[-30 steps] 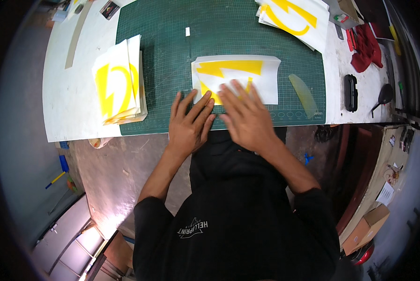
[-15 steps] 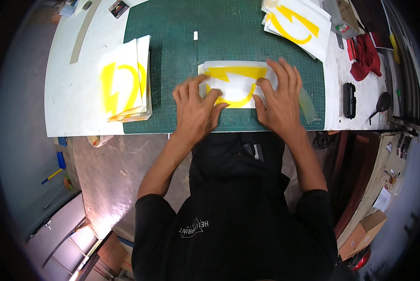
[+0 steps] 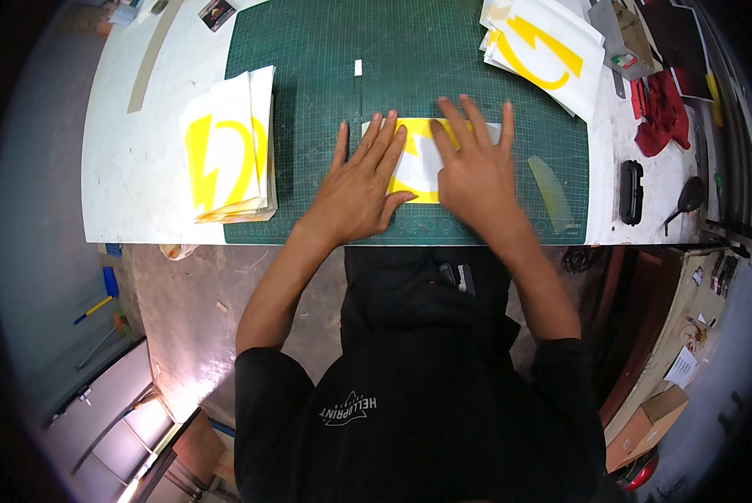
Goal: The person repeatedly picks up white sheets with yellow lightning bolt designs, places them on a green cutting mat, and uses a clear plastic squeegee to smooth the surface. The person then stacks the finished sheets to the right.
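Observation:
A white sheet with a yellow printed shape, seemingly a sticker sheet [image 3: 421,172], lies on the green cutting mat [image 3: 325,84] near the table's front edge. My left hand [image 3: 361,180] rests flat over its left part, fingers stretched away from me and thumb out to the side. Spread across its right part is my right hand [image 3: 478,172], slightly blurred, with fingers apart. Both palms hide much of the sheet's two ends. Right of my right hand, a translucent yellowish curved strip [image 3: 550,194] lies on the mat.
At left stands a stack of similar yellow-and-white sheets [image 3: 231,151]; another stack [image 3: 539,50] lies at the far right. Beyond the mat's right side are a red cloth [image 3: 663,113], a black case [image 3: 632,193], a dark spoon-shaped tool [image 3: 689,191] and a grey box [image 3: 623,38].
Both hands have gone from curled fingers at the sheet's edges to flat, spread fingers on top of it. The whole view has shifted slightly.

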A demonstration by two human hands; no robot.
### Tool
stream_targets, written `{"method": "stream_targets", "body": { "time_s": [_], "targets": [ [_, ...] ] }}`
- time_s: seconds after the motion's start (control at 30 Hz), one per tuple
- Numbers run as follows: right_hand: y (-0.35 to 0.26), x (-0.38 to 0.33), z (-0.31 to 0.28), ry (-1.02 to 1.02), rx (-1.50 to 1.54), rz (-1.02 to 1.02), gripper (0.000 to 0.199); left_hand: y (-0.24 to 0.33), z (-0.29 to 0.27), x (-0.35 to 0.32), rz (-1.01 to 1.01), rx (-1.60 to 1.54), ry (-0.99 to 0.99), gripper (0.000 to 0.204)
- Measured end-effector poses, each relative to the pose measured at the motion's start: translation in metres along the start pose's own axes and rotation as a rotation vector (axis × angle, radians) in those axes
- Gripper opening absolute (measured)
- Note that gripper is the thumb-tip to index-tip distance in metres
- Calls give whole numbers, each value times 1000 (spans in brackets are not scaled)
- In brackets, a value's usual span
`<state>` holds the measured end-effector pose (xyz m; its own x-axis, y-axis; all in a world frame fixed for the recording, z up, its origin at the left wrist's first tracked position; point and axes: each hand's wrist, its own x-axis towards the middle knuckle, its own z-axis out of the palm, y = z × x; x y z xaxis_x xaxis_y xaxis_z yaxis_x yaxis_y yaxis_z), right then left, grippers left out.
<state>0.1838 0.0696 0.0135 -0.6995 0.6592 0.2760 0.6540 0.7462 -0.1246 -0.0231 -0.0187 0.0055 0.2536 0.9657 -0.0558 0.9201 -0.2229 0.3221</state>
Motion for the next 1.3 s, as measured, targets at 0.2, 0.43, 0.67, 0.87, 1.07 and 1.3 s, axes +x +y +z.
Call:
{"method": "stream_targets", "body": {
  "time_s": [0.2, 0.43, 0.67, 0.87, 1.07, 1.3],
  "targets": [
    [-9, -6, 0, -59, -85, 71, 55, -7, -6, 3, -33, 107, -29, 101],
    [-22, -2, 14, -95, 134, 10, 65, -6, -8, 6, -34, 153, -64, 104],
    [60, -47, -5, -189, -37, 169, 64, -9, -3, 6, -30, 150, -18, 103],
    [69, -110, -50, 37, -62, 604, 50, 5, 5, -6, -73, 173, 66, 97],
    [51, -135, -37, 278, 148, 796, 42, 2, 15, -9, -92, 151, 101, 101],
    [-41, -24, 4, 270, 500, 206, 29, 2, 14, -4, -70, 141, 102, 102]
  ]
}}
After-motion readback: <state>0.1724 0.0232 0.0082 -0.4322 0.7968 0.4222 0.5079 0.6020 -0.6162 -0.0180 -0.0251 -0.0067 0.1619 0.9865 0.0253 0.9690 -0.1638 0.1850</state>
